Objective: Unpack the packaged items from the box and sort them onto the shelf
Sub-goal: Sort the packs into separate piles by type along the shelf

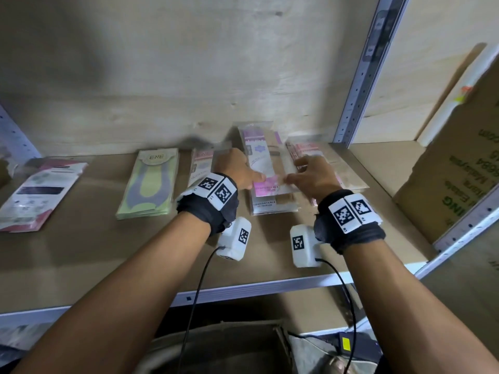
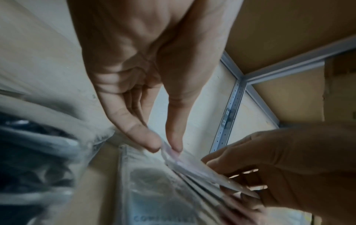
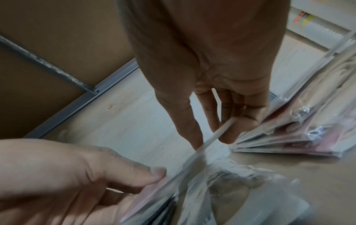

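Observation:
A stack of clear packets with pink and purple cards [image 1: 260,168] lies in the middle of the brown shelf board [image 1: 135,252]. My left hand [image 1: 253,182] is at the stack's left side. In the left wrist view its thumb and forefinger [image 2: 169,148] pinch the edge of the fanned packets [image 2: 194,166]. My right hand [image 1: 293,174] is at the stack's right side, and its fingers [image 3: 212,137] curl round a thin packet edge [image 3: 217,134]. The rest of the stack is hidden under both hands.
More pink packet stacks lie to the right [image 1: 337,168] and behind my left hand [image 1: 201,163]. A green ENE packet [image 1: 151,184] and a dark-and-pink packet [image 1: 40,193] lie further left. A grey shelf upright [image 1: 359,85] and a printed cardboard box [image 1: 459,168] stand on the right.

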